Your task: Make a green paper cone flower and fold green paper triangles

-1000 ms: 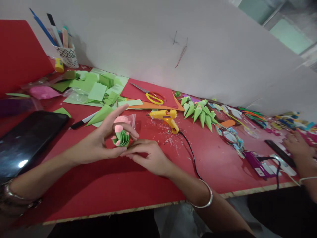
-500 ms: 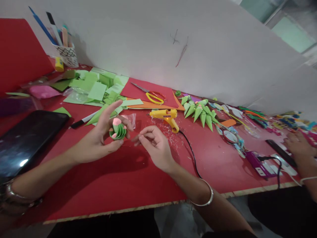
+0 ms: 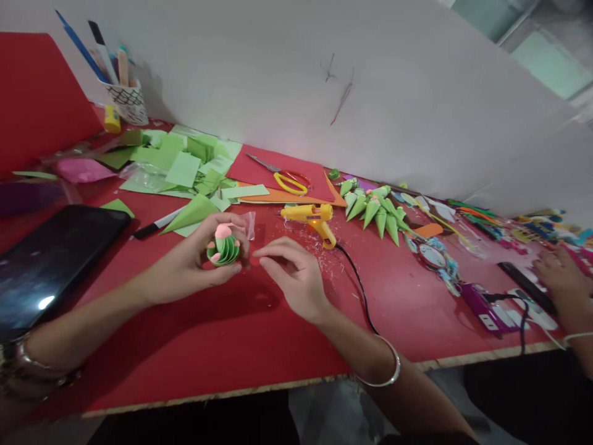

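My left hand [image 3: 185,262] holds a small green pleated paper piece [image 3: 227,248] with pink tufts on it, thumb below and fingers curled behind. Just to its right is my right hand [image 3: 294,275], its thumb and forefinger slightly apart, with no object visible between the tips. Behind my right hand a yellow glue gun [image 3: 310,216] lies on the red table [image 3: 259,346], its nozzle pointing left. A green paper cone [image 3: 192,213] rests behind my left hand.
Green paper scraps [image 3: 183,170] and scissors [image 3: 290,182] lie at the back. Green cones [image 3: 377,210] cluster right of the glue gun. A black tablet [image 3: 60,266] is at the left. Another person's hand [image 3: 563,278] is at the far right, near a purple power strip [image 3: 486,306].
My left forefinger has come down from its raised position and curls behind the green piece. That piece has shifted slightly right. My right fingertips have opened a little.
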Motion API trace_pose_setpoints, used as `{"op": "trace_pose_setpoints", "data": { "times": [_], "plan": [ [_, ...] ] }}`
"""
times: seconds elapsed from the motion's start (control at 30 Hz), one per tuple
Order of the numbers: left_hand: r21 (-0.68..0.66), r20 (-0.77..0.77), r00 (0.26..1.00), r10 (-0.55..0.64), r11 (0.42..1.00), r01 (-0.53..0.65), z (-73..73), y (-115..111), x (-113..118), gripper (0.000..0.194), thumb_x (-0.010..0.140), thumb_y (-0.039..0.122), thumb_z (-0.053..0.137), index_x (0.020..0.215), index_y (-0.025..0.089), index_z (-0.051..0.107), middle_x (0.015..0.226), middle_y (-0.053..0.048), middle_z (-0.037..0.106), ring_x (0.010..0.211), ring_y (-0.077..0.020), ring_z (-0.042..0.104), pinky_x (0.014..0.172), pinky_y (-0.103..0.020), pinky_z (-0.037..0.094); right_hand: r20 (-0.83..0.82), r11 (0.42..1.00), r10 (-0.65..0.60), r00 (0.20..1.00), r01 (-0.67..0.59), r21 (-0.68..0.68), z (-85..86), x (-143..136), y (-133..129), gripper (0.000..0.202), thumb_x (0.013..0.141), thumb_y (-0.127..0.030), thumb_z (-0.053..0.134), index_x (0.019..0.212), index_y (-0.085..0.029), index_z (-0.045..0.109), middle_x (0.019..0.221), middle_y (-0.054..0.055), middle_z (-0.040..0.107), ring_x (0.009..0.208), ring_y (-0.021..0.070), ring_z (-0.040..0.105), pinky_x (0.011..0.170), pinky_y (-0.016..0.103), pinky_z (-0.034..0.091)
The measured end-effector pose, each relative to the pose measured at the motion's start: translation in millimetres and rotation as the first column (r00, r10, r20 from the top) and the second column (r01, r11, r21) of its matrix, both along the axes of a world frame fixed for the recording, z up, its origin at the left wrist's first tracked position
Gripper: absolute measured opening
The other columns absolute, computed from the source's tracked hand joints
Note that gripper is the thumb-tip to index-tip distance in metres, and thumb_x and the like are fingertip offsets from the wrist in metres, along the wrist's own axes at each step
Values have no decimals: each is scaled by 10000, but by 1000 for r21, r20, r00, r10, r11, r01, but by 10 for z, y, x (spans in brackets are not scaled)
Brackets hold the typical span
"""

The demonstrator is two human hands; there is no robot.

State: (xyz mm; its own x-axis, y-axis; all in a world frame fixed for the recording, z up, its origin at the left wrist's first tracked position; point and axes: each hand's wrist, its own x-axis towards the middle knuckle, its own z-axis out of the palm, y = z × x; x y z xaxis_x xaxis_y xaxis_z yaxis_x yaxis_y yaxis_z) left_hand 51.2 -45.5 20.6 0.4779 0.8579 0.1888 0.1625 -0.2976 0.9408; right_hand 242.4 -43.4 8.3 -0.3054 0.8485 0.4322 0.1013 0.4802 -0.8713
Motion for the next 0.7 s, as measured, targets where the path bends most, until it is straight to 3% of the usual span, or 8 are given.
{"op": "trace_pose_setpoints", "data": {
  "times": [0.2,0.33,0.5,0.7],
  "plan": [
    [-93,-95,993,69,993,-77,-53,20,40,266,829,268,511,1039,212,358,809,45,482,692,-82,483,650,-181,423,-44,994,41,998,-45,-98,-10,-4,-2,133,803,-192,570,872,-219,681,842,8,647,772,106,603,740,256,504],
    [-148,-89,995,48,987,-61,-75,41,58,223,828,285,492,995,203,370,720,51,502,628,-86,501,595,-193,431,-126,988,18,992,-37,-151,-30,-15,14,130,778,-184,594,872,-210,679,890,17,653,807,104,616,737,247,527],
    [-262,-102,994,38,963,-64,-49,43,46,183,814,355,491,848,204,392,539,67,482,473,-83,450,447,-193,382,-112,994,-18,994,6,-110,-22,-8,21,115,766,-176,603,843,-210,681,868,20,659,799,110,622,711,247,537],
    [-353,-139,989,-39,936,-13,4,15,75,185,788,351,526,821,192,437,460,78,472,415,-78,427,423,-201,338,-74,997,-53,996,50,-54,0,11,-1,136,791,-182,577,876,-215,677,853,18,675,720,110,646,691,262,553]
  ]
}}
